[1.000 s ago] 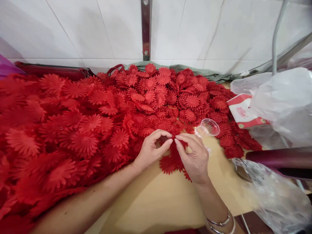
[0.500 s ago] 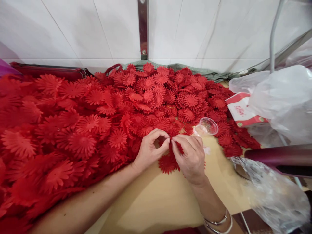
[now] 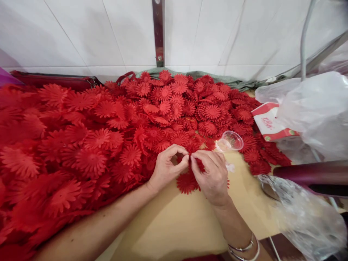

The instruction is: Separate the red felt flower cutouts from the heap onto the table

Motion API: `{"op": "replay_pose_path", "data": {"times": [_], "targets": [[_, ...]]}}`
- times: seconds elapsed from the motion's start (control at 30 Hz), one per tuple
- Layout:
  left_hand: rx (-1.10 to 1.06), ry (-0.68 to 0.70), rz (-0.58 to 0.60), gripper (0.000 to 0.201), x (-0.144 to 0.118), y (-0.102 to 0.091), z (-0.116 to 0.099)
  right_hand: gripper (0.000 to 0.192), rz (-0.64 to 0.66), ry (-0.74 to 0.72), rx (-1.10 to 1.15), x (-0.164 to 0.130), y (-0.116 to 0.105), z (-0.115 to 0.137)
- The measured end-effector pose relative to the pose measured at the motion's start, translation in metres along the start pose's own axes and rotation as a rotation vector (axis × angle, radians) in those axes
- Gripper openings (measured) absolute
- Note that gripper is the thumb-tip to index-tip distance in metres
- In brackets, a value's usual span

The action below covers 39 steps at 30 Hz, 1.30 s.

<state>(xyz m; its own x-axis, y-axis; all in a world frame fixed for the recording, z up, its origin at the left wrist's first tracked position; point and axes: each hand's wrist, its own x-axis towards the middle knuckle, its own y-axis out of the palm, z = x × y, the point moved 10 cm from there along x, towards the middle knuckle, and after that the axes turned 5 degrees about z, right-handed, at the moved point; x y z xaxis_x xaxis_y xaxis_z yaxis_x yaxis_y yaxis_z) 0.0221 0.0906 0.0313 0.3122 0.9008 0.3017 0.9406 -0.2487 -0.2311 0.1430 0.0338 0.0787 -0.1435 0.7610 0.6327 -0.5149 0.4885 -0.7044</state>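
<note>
The left hand (image 3: 165, 166) and right hand (image 3: 210, 174) now pinch together, fingertips touching. Both sit slightly closer over the red flower (image 3: 186, 182).

Small red piece pinched between fingertips of left hand (image 3: 165, 168) and right hand (image 3: 213, 177): mostly covered by fingers, shape unclear. Red flower (image 3: 187, 182) beneath hands half hidden by right hand. Flower pile (image 3: 81, 145) runs off left edge, blurred there. Carton (image 3: 268, 125) partly under plastic bag (image 3: 318, 108); print too small to read. Bag cut by right edge. Surface (image 3: 176, 224) largely buried under flowers.
</note>
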Motion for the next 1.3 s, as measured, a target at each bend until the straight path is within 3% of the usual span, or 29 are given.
{"op": "replay_pose_path", "data": {"times": [0.3, 0.67, 0.93, 1.13, 1.3], "targets": [[0.004, 0.013, -0.017, 0.006, 0.000, -0.001, -0.001, 0.011, -0.005, 0.058, 0.121, -0.001, 0.005, -0.005], [-0.156, -0.202, 0.024, 0.010, -0.003, 0.009, 0.022, 0.013, -0.005, 0.149, 0.230, 0.000, 0.007, -0.014], [-0.294, -0.171, 0.021, 0.010, 0.004, 0.005, 0.018, 0.012, 0.045, 0.233, 0.417, -0.002, 0.017, -0.024], [-0.382, -0.151, 0.087, 0.017, 0.006, 0.008, 0.018, 0.011, 0.002, 0.252, 0.379, -0.003, 0.011, -0.029], [-0.414, -0.162, 0.077, 0.017, 0.005, 0.008, 0.021, 0.008, 0.035, 0.241, 0.404, -0.003, 0.013, -0.030]]}}
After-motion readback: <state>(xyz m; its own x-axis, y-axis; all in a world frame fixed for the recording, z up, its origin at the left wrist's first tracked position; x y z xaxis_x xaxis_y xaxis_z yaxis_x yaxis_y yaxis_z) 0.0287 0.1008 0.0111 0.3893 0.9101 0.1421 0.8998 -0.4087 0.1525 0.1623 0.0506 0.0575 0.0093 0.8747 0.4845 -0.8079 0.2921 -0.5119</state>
